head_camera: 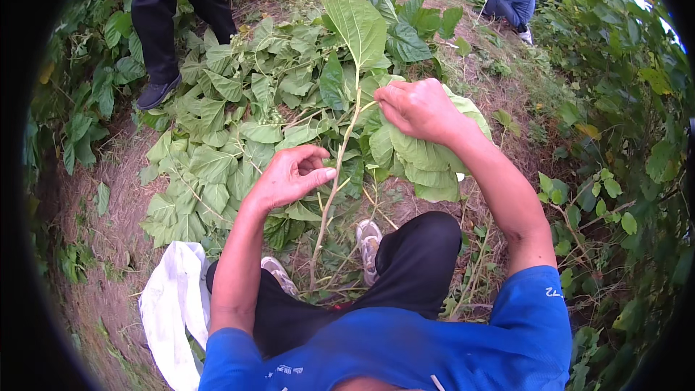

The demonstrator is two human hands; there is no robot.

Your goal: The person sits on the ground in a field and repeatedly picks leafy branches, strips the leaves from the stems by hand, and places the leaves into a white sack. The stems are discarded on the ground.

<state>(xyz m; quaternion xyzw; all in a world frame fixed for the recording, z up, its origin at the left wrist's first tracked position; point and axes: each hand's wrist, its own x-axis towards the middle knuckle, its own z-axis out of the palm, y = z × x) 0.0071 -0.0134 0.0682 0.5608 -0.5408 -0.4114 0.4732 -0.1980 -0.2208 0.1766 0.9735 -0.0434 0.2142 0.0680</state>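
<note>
A leafy branch [332, 195] stands upright before me, mostly stripped along its lower part, with short stalk stubs on it. One large broad green leaf [358, 30] remains at its tip. My left hand [298, 174] is beside the branch with thumb and fingers apart; the thumb tip meets or nearly meets the bark. To the right of the branch, my right hand [415, 108] pinches a leaf stalk [369, 105] close to where it joins the branch. A layered bunch of picked leaves [429, 165] hangs under that hand, and the palm hides how it is held.
Cut leafy branches [217, 114] form a broad pile ahead and left. A white cloth or sack [174, 304] lies by my left knee. One person's legs [168, 16] stand beyond the pile; another person [510, 2] sits farther back. Dense shrubs [624, 136] border the right.
</note>
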